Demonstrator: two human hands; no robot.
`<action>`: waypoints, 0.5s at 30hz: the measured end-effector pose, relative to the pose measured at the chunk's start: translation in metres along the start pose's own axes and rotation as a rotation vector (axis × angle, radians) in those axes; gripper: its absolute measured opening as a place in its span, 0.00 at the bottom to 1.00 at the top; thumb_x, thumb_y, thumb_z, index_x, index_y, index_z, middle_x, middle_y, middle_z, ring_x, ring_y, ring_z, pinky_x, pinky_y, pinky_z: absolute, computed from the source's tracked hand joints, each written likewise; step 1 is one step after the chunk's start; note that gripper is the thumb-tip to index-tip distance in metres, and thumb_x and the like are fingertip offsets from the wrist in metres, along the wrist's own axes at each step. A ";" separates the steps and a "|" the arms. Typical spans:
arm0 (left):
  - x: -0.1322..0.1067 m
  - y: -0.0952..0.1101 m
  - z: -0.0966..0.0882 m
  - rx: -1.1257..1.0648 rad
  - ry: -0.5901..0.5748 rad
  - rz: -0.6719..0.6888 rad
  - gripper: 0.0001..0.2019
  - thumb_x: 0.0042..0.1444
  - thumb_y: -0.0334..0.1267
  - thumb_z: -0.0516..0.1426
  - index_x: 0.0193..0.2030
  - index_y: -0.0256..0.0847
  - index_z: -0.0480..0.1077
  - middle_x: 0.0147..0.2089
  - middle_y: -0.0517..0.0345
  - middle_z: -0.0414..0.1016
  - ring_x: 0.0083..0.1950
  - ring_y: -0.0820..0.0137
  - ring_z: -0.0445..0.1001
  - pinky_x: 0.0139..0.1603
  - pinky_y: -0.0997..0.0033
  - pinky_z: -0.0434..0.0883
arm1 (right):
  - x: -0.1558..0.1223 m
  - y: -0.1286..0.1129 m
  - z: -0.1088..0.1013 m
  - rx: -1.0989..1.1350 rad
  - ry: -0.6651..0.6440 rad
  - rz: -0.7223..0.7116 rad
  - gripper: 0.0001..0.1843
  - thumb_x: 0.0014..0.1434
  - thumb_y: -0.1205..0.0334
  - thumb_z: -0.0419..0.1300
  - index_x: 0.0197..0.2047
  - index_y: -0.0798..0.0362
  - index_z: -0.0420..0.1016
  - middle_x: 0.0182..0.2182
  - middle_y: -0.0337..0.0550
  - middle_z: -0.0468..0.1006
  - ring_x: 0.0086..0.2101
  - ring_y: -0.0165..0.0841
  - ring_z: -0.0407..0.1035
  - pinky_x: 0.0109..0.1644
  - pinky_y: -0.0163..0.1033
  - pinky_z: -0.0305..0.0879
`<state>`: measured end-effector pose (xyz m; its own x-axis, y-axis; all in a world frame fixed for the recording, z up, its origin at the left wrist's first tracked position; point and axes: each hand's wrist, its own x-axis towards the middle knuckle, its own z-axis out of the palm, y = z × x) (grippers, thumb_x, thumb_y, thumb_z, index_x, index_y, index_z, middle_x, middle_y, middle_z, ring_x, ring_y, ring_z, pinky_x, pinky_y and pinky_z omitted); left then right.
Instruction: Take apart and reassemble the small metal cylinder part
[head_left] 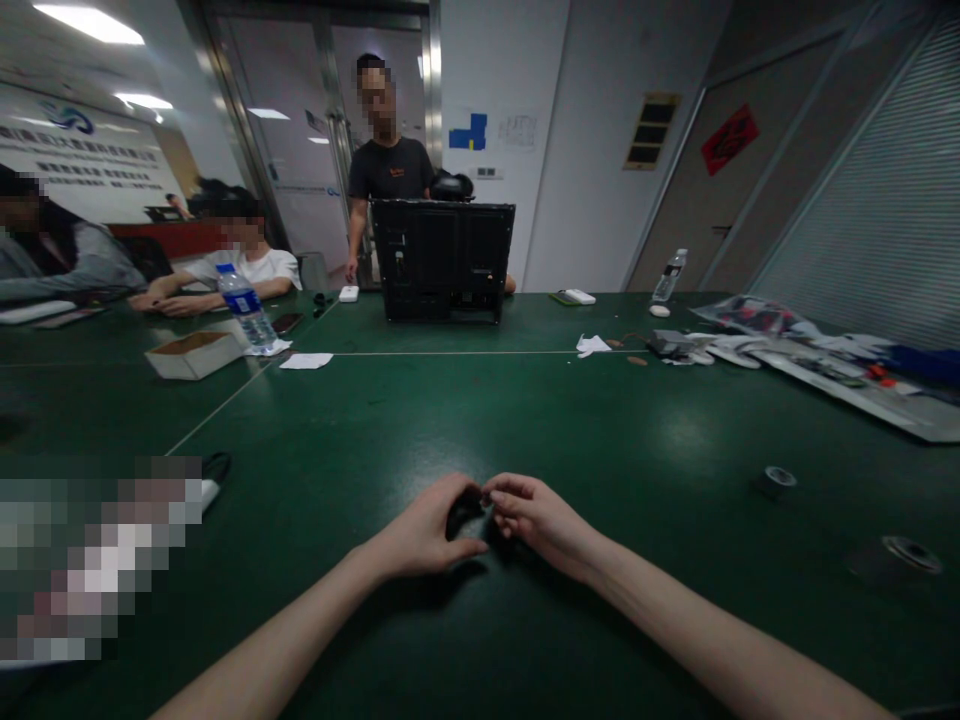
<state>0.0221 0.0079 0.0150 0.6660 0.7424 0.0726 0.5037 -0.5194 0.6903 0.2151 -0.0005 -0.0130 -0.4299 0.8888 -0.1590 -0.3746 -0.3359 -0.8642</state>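
Currently, the bare left hand is forming a C over the smooth dark-green tabletop, its thumb standing well apart from its curled fingers. The bare right hand is facing it, bringing thumb and index fingertip nearly together. A small dark shape is showing between the hands, inside the left hand's curve; whether it is an object or shadow cannot be told, nor whether either hand is gripping anything. Both forearms are angling inward, presumably so that the two sets of fingertips are working at one point, with the left hand apparently steadying and the right providing the finer pinch. A short dark cylinder with a pale ring-shaped end and a larger dark cylinder with a shiny rim are standing to the right, well apart from the hands, probably leaving room for the forearms.
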 end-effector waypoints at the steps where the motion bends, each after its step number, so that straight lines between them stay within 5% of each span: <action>1: 0.000 0.000 0.000 0.002 0.001 -0.006 0.20 0.49 0.43 0.62 0.48 0.39 0.65 0.45 0.53 0.69 0.45 0.62 0.68 0.45 0.65 0.67 | 0.000 -0.001 0.001 -0.002 0.008 0.006 0.16 0.45 0.60 0.70 0.36 0.57 0.75 0.30 0.38 0.71 0.25 0.23 0.63 0.28 0.29 0.58; 15: -0.001 0.000 -0.001 -0.036 0.007 0.011 0.22 0.49 0.41 0.63 0.50 0.40 0.65 0.46 0.52 0.69 0.46 0.62 0.69 0.46 0.64 0.68 | -0.001 -0.001 0.002 0.009 0.010 -0.007 0.15 0.47 0.60 0.69 0.37 0.57 0.75 0.28 0.38 0.71 0.26 0.23 0.64 0.27 0.29 0.58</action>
<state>0.0209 0.0077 0.0161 0.6672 0.7400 0.0852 0.4765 -0.5119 0.7148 0.2142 -0.0017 -0.0112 -0.4193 0.8941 -0.1574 -0.3852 -0.3322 -0.8610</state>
